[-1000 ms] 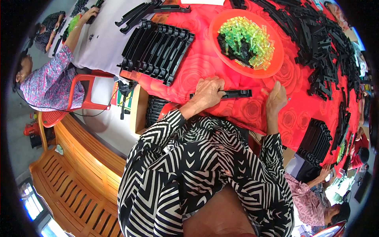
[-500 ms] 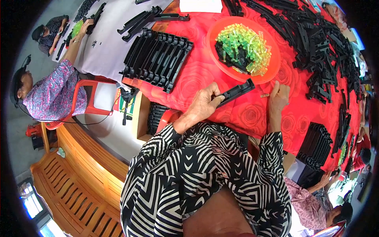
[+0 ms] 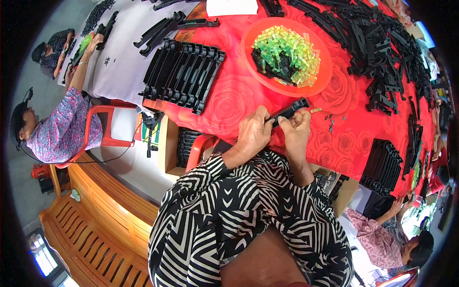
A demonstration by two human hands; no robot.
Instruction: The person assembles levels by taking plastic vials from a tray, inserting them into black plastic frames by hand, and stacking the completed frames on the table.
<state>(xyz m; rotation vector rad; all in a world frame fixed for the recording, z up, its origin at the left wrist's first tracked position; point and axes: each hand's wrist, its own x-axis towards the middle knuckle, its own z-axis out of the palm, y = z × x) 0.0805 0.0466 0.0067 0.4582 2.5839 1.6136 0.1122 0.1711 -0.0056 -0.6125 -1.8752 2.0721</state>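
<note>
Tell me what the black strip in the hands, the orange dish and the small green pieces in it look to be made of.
Black strip, held by the left hand and right hand: likely moulded plastic, matt black with notched edges. Orange dish: probably plastic, smooth, even colour with a slight sheen. Green pieces: translucent plastic by the look, light passing through them; glass cannot be ruled out.

Left hand (image 3: 253, 134), right hand (image 3: 295, 130) close together, fingers curled

Bare red counter (image 3: 229, 103) lies open left of the hands, between the rack of black strips (image 3: 184, 74) and the orange plate (image 3: 287, 52). To the right, the black parts heap (image 3: 377, 52) and a second stack (image 3: 385, 167) crowd the way.
</note>
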